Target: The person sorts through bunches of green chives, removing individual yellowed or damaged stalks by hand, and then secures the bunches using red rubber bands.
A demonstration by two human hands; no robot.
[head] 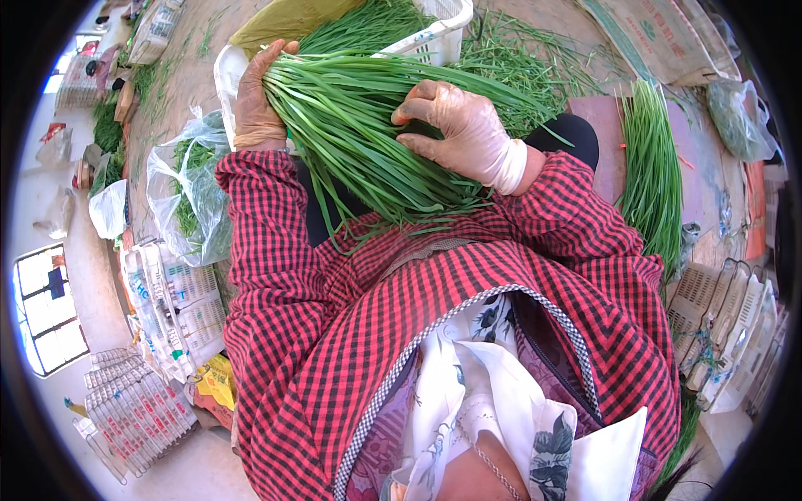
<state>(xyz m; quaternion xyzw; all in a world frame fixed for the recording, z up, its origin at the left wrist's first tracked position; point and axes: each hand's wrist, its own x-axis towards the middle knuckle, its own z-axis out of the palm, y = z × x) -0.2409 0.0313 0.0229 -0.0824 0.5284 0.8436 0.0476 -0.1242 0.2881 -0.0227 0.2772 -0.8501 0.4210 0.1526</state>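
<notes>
A thick bunch of long green garlic chives (351, 119) fans out over my lap. My left hand (257, 97), in a thin soiled glove, is closed around its pale stem ends at the upper left. My right hand (454, 125), gloved too, hovers at or on the leaves with thumb and fingers curled and apart; whether a leaf lies between the fingertips cannot be told. Behind the bunch stands a white plastic basket (448, 31) with more chives and a yellow-brown sack in it. To the right, a tied bundle of chives (653, 163) lies across a purplish board (604, 144).
Loose chives (514, 69) litter the floor beyond my right hand. A clear plastic bag of greens (194, 194) sits left of my left arm. Stacked white crates (175, 307) stand at the lower left, others (720, 325) at the right. A person (103, 66) is far off at the upper left.
</notes>
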